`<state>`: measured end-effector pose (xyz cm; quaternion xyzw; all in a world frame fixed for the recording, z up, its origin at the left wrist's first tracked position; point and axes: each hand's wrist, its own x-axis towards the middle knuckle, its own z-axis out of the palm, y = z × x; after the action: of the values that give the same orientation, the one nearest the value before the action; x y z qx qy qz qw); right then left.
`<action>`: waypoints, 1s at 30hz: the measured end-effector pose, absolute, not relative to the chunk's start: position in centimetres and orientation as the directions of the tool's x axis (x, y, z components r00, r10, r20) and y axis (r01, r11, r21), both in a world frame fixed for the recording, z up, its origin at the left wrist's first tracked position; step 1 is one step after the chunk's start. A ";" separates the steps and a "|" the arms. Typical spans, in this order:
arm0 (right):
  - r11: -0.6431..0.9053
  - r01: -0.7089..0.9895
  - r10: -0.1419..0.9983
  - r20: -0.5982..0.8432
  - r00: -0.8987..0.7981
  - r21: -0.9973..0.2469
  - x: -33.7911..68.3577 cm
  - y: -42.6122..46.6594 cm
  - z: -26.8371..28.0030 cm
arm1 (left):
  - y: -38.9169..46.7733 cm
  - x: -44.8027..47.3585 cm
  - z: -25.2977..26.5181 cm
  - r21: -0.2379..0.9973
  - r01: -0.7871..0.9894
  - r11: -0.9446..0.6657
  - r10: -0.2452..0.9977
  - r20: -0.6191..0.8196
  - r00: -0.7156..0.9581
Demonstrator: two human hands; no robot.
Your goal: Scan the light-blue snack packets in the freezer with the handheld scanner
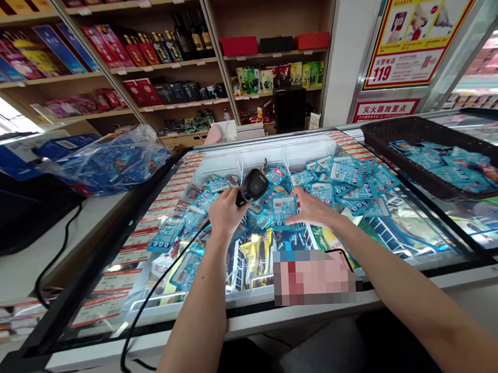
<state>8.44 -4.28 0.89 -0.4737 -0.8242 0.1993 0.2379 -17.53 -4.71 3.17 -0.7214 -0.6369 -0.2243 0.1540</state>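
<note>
My left hand [225, 214] is wrapped round the handle of a black barcode scanner [254, 185], whose cable trails down over the freezer's front edge. In my right hand [310, 207] a small blue packet [283, 211] is pinched, its printed barcode label facing up. The packet is just right of the scanner's head and apart from it. Many similar blue packets [347, 174] lie in a loose heap on the glass top to the right of my right hand. More blue packets [196, 213] are spread to the left of my left hand.
A brown basket [417, 171] of blue packets stands at the right. A clear plastic bag [111, 159] full of blue packets rests at the left. Nearest me, a phone [340, 258] lies partly blurred on the freezer's glass lid [124, 269]. Stocked shelves [169, 66] line the back.
</note>
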 end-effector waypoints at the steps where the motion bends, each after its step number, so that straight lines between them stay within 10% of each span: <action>1: 0.435 0.659 0.894 0.207 -0.398 -0.613 8.7 -4.1 0.9 | -4.7 -17.6 3.2 0.074 0.986 -0.146 0.846 0.526 0.086; 12: 0.393 0.606 0.881 0.472 -0.034 -0.691 10.4 -1.7 0.0 | -5.1 -17.2 2.8 0.041 0.944 -0.328 0.848 0.453 0.275; 30: 0.438 0.592 0.836 0.548 0.008 -0.677 10.7 -1.4 0.1 | -5.5 -16.3 2.9 0.046 0.919 -0.391 0.851 0.397 0.343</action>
<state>10.75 -1.38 0.07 -0.5151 -0.6932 0.1250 0.4884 -16.28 -5.49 2.88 -0.8140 -0.5437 -0.1817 0.0933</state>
